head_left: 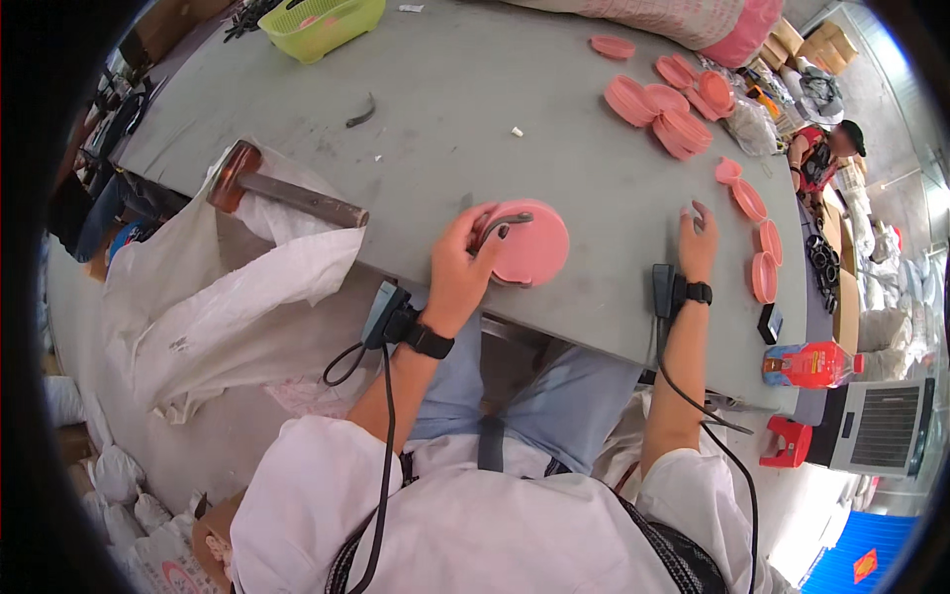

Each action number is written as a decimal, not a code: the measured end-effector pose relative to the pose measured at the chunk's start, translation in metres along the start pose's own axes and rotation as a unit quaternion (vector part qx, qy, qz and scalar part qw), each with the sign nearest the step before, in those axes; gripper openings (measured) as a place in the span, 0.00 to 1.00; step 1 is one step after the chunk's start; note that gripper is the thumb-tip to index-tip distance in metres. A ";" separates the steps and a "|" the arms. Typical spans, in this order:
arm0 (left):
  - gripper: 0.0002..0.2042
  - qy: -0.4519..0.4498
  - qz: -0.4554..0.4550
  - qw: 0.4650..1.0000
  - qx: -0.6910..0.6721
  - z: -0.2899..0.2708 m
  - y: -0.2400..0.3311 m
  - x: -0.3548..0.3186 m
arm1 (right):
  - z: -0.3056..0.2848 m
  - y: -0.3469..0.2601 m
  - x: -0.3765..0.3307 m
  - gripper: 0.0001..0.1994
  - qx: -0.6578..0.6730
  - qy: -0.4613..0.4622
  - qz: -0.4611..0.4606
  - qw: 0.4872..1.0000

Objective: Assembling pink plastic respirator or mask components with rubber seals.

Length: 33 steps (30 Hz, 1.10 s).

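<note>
Left hand point(463, 259): clamped on round pink plastic disc point(542, 247) and curved dark strip point(514, 217), centre.
Right hand point(697, 247): loosely curled, centre-right; grip unclear.
Holding step: next likely needs your steadiness.

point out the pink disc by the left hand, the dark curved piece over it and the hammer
Pink disc point(537, 251), head view: flat top
Curved piece point(515, 218), head view: upper stretch
Hammer point(302, 201), head view: handle
</note>
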<state>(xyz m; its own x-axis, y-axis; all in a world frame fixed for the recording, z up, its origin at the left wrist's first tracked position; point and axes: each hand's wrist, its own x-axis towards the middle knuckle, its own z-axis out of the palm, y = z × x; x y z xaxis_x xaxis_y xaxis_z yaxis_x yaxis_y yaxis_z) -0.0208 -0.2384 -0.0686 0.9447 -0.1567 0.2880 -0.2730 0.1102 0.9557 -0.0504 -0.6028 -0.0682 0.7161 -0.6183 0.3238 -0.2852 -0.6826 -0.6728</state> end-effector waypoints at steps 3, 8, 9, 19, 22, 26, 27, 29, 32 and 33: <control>0.15 0.012 -0.023 0.999 -0.044 -0.008 0.012 -0.003 | 0.001 -0.019 -0.005 0.23 0.035 0.015 -0.001 0.999; 0.15 0.148 0.009 0.989 0.008 -0.081 0.048 -0.003 | 0.010 -0.030 0.022 0.27 -0.024 0.083 -0.187 0.979; 0.15 0.145 0.054 0.987 0.035 -0.103 0.062 0.001 | 0.013 -0.032 0.035 0.27 -0.054 0.110 -0.204 0.971; 0.18 0.247 -0.134 0.834 0.474 -0.321 0.062 -0.015 | 0.028 0.024 0.192 0.19 -0.273 0.022 -0.209 0.939; 0.17 0.285 -0.056 0.804 0.519 -0.319 0.053 -0.026 | 0.027 0.022 0.199 0.17 -0.104 -0.019 -0.191 0.976; 0.16 0.282 -0.012 0.813 0.509 -0.300 0.069 -0.023 | 0.030 -0.018 0.162 0.16 0.031 -0.044 -0.205 0.977; 0.16 0.273 -0.009 0.819 0.505 -0.286 0.068 -0.015 | 0.024 -0.022 0.152 0.16 0.024 -0.037 -0.199 0.979; 0.15 0.271 0.016 0.856 0.440 -0.249 0.076 0.002 | 0.016 -0.028 0.130 0.15 -0.032 0.033 -0.302 0.952; 0.14 0.202 0.073 0.915 0.341 -0.187 0.088 0.015 | 0.035 -0.096 0.029 0.13 0.219 -0.105 -0.240 0.940; 0.14 0.150 0.081 0.935 0.310 -0.157 0.084 0.020 | 0.025 -0.117 -0.003 0.12 0.285 -0.176 -0.157 0.929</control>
<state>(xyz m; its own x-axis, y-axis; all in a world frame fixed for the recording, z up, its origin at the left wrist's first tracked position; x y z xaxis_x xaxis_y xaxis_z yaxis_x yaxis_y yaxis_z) 0.0035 -0.0781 0.0074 0.8651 0.1056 0.4904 -0.3814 -0.4966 0.7797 -0.0032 -0.5113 -0.0077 0.8996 -0.1888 0.3938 0.2855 -0.4279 -0.8575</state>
